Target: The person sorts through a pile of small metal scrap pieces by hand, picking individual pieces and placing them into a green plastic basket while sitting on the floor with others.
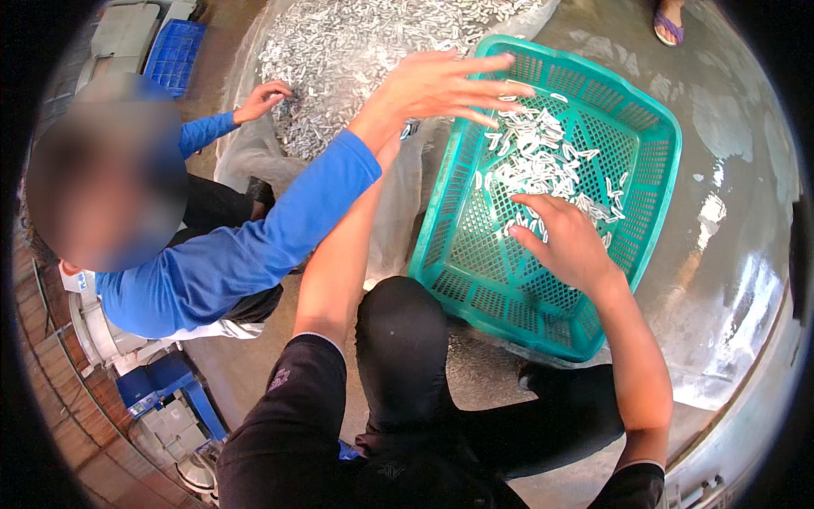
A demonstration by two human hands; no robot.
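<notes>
My right hand (566, 246) reaches over a green plastic basket (441, 229) with lattice sides and floor. Its thumb and fingers are apart, at the near edge of a loose pile of small, elongated white pieces (536, 161); I see nothing gripped in it. My left forearm (335, 276) extends forward and passes beneath a co-worker's blue sleeve (280, 242). That person's arm and hand (437, 87) cover my left hand, so its fingers are hidden. The co-worker's hand is spread above the basket's far left rim.
Many similar pieces (339, 51) lie on a clear plastic sheet (242, 119) beyond. The co-worker's other hand (263, 100) rests near them. Blue crate (175, 58) stands far left. A sandalled foot (669, 25) is at far right, on wet floor (721, 127).
</notes>
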